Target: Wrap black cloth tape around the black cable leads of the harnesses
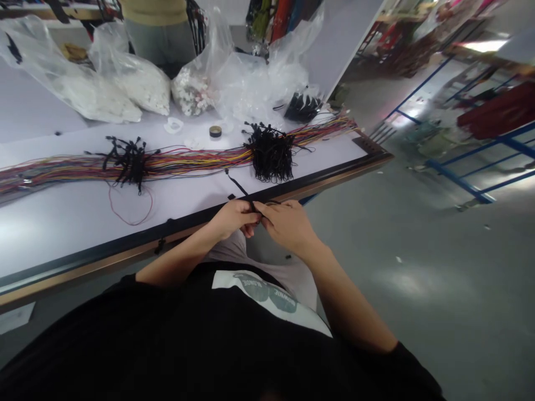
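Observation:
Just off the table's front edge, my left hand (236, 217) and my right hand (286, 223) meet, both closed on a thin black cable (239, 186). One end of it, with a small black connector, sticks out over the white tabletop; the rest is mostly hidden by my fingers. Beyond my hands a dense bunch of black cables (271, 153) lies across long red, yellow and dark wires (196, 161). Further left, a smaller clump of black cables with connectors (129, 161) rests on the same wires.
Clear plastic bags of white parts (142, 83) stand along the back of the table (188, 200). A roll of tape (215, 131) lies in front of them. Blue-framed carts (460, 178) stand on the floor at right. Across the table is another person (156, 33).

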Available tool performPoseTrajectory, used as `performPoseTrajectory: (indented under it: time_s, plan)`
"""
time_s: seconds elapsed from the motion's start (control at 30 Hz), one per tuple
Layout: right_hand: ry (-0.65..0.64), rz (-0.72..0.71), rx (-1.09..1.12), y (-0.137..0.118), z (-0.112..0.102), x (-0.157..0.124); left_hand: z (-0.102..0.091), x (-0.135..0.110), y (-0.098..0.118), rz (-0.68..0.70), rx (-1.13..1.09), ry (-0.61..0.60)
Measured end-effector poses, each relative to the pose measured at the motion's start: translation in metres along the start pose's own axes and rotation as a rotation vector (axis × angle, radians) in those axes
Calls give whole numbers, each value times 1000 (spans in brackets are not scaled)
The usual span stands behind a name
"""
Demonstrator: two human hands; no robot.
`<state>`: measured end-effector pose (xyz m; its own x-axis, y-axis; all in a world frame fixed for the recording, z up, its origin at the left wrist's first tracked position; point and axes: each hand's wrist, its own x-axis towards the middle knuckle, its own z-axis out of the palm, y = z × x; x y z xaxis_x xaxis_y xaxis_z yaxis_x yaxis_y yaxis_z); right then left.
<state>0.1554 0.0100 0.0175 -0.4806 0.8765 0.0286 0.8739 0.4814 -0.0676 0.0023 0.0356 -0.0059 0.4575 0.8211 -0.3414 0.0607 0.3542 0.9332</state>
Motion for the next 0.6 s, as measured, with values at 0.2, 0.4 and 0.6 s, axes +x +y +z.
performPoseTrajectory:
  time_s: [0.2, 0.4, 0.6]
  plan:
    - [10, -107, -66, 6, 7, -3, -1, -6, 0, -20, 258, -133]
    - [-12, -130, -71, 4, 10, -12, 3, -7, -5, -87, 298, -191]
    - [77, -119, -70, 6, 15, -8, 8, -8, -4, -137, 280, -166]
